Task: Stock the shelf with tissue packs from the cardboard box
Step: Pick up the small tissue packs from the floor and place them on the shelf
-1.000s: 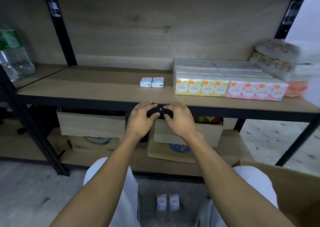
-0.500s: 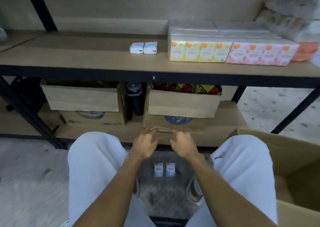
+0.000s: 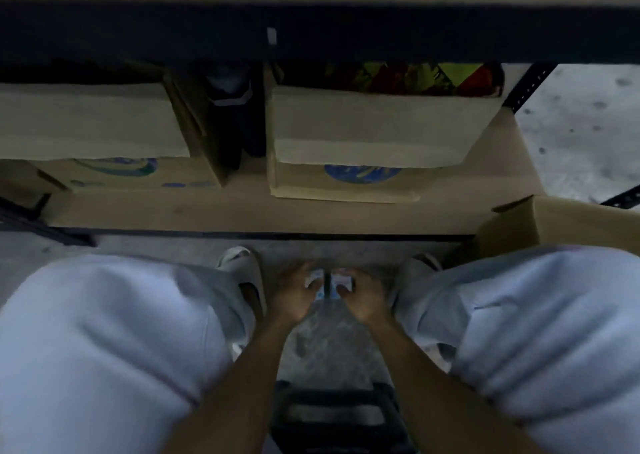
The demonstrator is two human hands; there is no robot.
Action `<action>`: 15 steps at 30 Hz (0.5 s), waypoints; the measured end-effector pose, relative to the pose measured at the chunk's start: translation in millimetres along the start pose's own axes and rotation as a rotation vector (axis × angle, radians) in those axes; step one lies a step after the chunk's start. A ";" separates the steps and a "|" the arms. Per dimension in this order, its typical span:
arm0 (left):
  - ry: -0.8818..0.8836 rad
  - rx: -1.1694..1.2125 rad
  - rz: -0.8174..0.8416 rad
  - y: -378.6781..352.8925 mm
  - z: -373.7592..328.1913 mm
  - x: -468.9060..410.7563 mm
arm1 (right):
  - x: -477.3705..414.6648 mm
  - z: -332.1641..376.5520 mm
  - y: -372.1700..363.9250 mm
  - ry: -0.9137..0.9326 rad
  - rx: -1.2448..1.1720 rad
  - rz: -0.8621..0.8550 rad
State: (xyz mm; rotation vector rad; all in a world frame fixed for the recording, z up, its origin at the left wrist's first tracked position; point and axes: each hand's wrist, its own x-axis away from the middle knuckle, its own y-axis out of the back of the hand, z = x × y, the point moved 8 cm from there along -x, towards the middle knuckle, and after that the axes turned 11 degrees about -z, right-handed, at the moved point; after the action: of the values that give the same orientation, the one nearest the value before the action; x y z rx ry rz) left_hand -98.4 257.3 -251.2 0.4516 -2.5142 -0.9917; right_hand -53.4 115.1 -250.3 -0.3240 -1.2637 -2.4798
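Left hand (image 3: 293, 296) and right hand (image 3: 364, 299) curl round small boxy tissue packs (image 3: 333, 282) — on speckled floor (image 3: 322, 344).

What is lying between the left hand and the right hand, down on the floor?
Two small tissue packs, side by side on the floor; the left hand and the right hand each grip one. The head view shows it, somewhat blurred.

Two tissue packs (image 3: 341, 279), side by side
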 end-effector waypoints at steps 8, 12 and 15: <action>0.163 0.054 0.115 -53.0 65.4 -11.6 | -29.5 -36.7 -48.9 -0.043 0.011 0.051; 0.157 0.054 0.106 -67.6 78.8 -19.0 | -40.8 -52.7 -76.7 -0.066 -0.065 0.031; 0.121 0.047 0.065 -75.4 84.5 -25.6 | -46.7 -58.9 -85.4 -0.117 -0.090 0.064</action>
State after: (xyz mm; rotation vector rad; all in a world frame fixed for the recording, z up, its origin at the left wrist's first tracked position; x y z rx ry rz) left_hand -105.0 264.3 -366.9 0.4281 -2.4319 -0.8559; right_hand -47.3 123.0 -363.7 -0.5313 -1.1677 -2.4993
